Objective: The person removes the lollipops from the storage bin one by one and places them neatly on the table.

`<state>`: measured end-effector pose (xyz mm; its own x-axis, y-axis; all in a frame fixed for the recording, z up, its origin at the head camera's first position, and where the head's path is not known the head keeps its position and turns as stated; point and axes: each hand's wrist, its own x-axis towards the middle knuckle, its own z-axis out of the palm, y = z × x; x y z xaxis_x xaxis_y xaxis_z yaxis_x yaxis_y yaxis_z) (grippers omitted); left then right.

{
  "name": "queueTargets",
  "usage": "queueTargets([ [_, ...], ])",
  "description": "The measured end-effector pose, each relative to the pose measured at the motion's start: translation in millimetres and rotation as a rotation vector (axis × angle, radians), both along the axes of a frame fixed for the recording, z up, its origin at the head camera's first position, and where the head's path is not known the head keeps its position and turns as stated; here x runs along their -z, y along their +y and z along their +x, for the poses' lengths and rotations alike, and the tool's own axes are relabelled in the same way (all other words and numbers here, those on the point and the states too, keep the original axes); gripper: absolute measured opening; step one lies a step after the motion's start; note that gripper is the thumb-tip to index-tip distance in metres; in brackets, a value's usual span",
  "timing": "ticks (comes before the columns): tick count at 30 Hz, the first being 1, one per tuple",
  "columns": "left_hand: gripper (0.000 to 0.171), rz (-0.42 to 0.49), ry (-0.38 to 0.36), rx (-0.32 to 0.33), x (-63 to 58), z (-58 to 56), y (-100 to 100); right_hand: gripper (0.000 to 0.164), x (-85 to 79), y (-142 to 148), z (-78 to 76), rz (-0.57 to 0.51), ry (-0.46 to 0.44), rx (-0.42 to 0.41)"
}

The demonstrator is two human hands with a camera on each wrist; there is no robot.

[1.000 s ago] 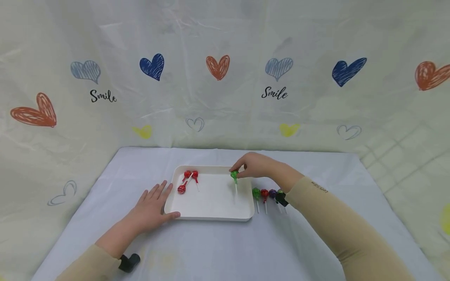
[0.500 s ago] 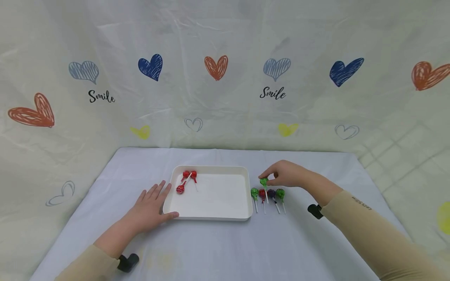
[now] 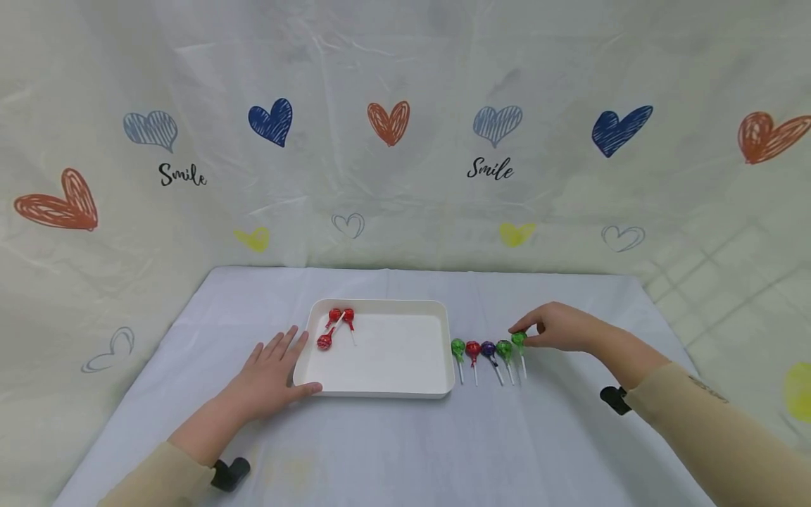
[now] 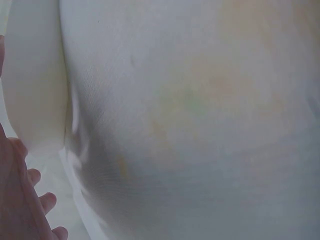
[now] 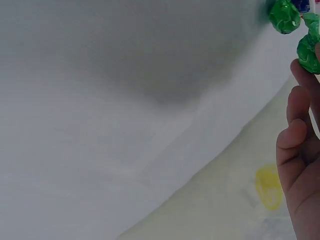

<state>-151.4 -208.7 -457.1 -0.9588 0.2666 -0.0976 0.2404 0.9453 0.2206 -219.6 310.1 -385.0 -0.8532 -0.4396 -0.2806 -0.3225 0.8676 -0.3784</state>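
Note:
My right hand (image 3: pixel 562 327) pinches a green lollipop (image 3: pixel 519 339) by its wrapped head, at the right end of a row on the cloth; its stick points toward me. The row also holds another green lollipop (image 3: pixel 503 350), a purple one (image 3: pixel 488 349), a red one (image 3: pixel 472 349) and a green one (image 3: pixel 458 348) beside the tray. In the right wrist view the fingertips touch the held green head (image 5: pixel 308 54). My left hand (image 3: pixel 271 374) lies with fingers spread along the left edge of the white tray (image 3: pixel 386 384), thumb on its front left corner.
Inside the tray, at its back left, lie three red lollipops (image 3: pixel 325 342), their sticks crossing. A white cloth (image 3: pixel 393 451) covers the table. Behind stands a pale curtain (image 3: pixel 437 190) printed with hearts.
My right hand has carried the green lollipop from over the tray's right side, rightward past the row, and down to the row's right end. The left hand has stayed in place.

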Motion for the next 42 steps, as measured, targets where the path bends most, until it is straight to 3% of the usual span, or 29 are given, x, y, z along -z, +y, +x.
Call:
queueTargets([
  [9,0.109,0.009,-0.009,-0.001,-3.6,1.3,1,0.024,24.7,12,-7.2,0.008,-0.058,0.025],
  [14,0.109,0.003,-0.009,-0.002,-2.8,0.3,0,0.024,30.3,12,-7.8,0.000,-0.058,0.022],
  [31,0.112,0.010,0.000,0.002,0.6,-1.1,0,0.029,31.3,8,-4.2,-0.013,-0.061,0.047],
  [42,0.112,0.005,-0.004,-0.002,2.4,-1.6,-1,0.034,16.8,9,-8.0,-0.042,-0.005,0.038],
])
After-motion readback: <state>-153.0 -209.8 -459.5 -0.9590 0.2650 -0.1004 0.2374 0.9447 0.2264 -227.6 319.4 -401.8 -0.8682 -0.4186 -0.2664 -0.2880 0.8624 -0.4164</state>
